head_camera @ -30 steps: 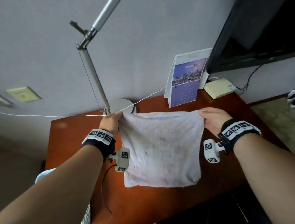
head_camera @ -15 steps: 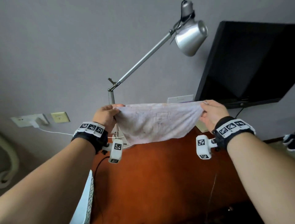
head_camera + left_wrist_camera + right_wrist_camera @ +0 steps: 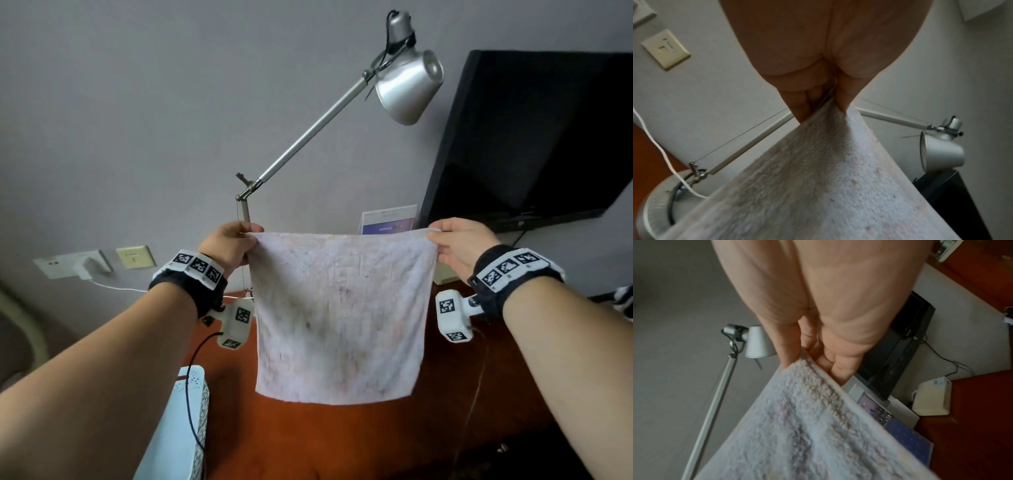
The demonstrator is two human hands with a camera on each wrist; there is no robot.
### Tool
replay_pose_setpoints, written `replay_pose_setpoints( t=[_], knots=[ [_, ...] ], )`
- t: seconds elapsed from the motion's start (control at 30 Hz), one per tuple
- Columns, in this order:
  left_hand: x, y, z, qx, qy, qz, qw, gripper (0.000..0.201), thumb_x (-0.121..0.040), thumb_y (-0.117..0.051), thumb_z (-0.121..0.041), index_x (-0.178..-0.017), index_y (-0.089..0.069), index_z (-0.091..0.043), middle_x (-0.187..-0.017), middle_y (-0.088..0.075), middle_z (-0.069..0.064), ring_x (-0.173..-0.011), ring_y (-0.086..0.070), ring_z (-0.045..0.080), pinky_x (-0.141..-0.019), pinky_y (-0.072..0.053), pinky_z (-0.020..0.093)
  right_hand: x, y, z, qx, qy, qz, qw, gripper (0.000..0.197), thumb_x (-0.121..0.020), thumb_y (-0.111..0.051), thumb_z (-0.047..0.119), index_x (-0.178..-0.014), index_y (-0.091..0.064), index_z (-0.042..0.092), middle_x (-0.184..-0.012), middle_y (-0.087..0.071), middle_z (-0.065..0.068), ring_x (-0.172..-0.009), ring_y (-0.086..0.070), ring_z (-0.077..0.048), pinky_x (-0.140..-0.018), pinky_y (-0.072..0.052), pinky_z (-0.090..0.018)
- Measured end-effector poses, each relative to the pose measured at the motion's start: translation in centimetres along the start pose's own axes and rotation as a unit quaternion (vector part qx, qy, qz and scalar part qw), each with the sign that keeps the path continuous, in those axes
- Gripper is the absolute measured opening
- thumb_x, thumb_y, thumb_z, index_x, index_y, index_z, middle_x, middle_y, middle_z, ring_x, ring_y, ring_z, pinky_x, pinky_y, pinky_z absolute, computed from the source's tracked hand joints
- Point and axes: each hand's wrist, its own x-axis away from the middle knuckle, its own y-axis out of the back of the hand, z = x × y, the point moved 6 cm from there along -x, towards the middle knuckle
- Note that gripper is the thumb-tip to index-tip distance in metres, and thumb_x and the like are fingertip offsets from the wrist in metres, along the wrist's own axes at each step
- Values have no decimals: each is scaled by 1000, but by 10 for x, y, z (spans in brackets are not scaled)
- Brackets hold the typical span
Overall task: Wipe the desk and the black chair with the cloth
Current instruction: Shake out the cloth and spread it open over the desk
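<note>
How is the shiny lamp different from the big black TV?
The lamp is silver and shiny; the TV is flat, black and dark. The lamp's head is a round cup on a thin slanted arm; the TV is a wide rectangle. Both stand behind the cloth, near the grey wall.

A silver lamp (image 3: 407, 85) reaches into the upper centre, its arm slanting down to a round base (image 3: 655, 199) at lower left of the left wrist view. A black monitor (image 3: 534, 137) fills the upper right. A calendar (image 3: 900, 428) stands below it, beside a cream box (image 3: 931, 399). Wall sockets (image 3: 133, 257) sit at left.
</note>
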Motion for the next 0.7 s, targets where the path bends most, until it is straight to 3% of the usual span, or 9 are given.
replay_pose_setpoints(
  t=[0.07,0.17,0.27,0.37,0.43,0.5,0.6,0.63,0.7],
  knots=[
    [-10,-1,19,-26,21,4,999,20,-98,-58,2,-96,-72,-12,-99,-68,15,-95,-65,28,-95,-59,48,-5,-2,-18,6,-15,-11,1000,14,-98,-55,-6,-96,-63,5,-88,-64,-14,-74,-63,-20,-64,-55,-28],
    [-20,-3,34,-27,28,7,999,21,-98,-62,0,-86,-69,-15,-89,-67,12,-93,-65,30,-95,-58,49,-13,-4,-35,11,-20,-28,999,20,-98,-55,-5,-88,-63,9,-85,-64,-13,-70,-61,-19,-61,-54,-26],
    [-21,-4,32,-4,0,14,1000,23,-100,-62,-1,-83,-68,-16,-85,-65,9,-88,-63,27,-88,-60,43,-19,-5,-38,0,-10,-41,999,22,-98,-55,-5,-87,-63,13,-86,-63,-12,-75,-61,-20,-70,-53,-28],
    [-14,-4,31,26,-17,36,999,22,-101,-59,3,-86,-66,-12,-83,-64,10,-79,-62,21,-78,-61,29,-16,-3,-37,-7,-4,-32,999,22,-99,-53,-5,-90,-62,13,-90,-64,-12,-78,-65,-19,-68,-54,-25],
    [-6,-2,44,32,-5,44,999,21,-100,-60,3,-87,-68,-11,-84,-67,10,-80,-65,22,-81,-61,32,-11,-1,-47,4,-14,-14,1000,20,-99,-54,-6,-92,-62,11,-94,-66,-14,-82,-66,-21,-70,-55,-26],
    [5,-1,69,25,23,55,998,22,-98,-63,4,-85,-71,-12,-81,-70,9,-80,-66,26,-82,-61,37,-4,2,-70,33,-36,-2,999,20,-98,-55,-6,-92,-63,12,-100,-66,-17,-91,-67,-27,-81,-57,-33],
    [33,-5,128,-14,88,96,991,37,-95,-66,6,-72,-78,-20,-73,-71,4,-71,-64,21,-65,-60,25,12,8,-128,108,-94,24,989,23,-95,-58,-6,-85,-65,14,-97,-65,-13,-99,-64,-30,-89,-55,-39],
    [44,-7,153,-38,116,119,985,39,-94,-68,5,-69,-79,-23,-74,-71,2,-73,-64,21,-65,-59,23,20,10,-153,145,-119,40,981,23,-94,-59,-5,-84,-66,14,-94,-65,-13,-98,-64,-30,-88,-55,-40],
    [71,-14,207,-107,192,176,960,33,-92,-73,0,-73,-79,-26,-86,-74,5,-83,-67,22,-75,-61,30,39,16,-207,234,-177,79,953,20,-91,-63,-2,-82,-69,15,-93,-67,-14,-96,-67,-34,-88,-59,-46]
  ],
)
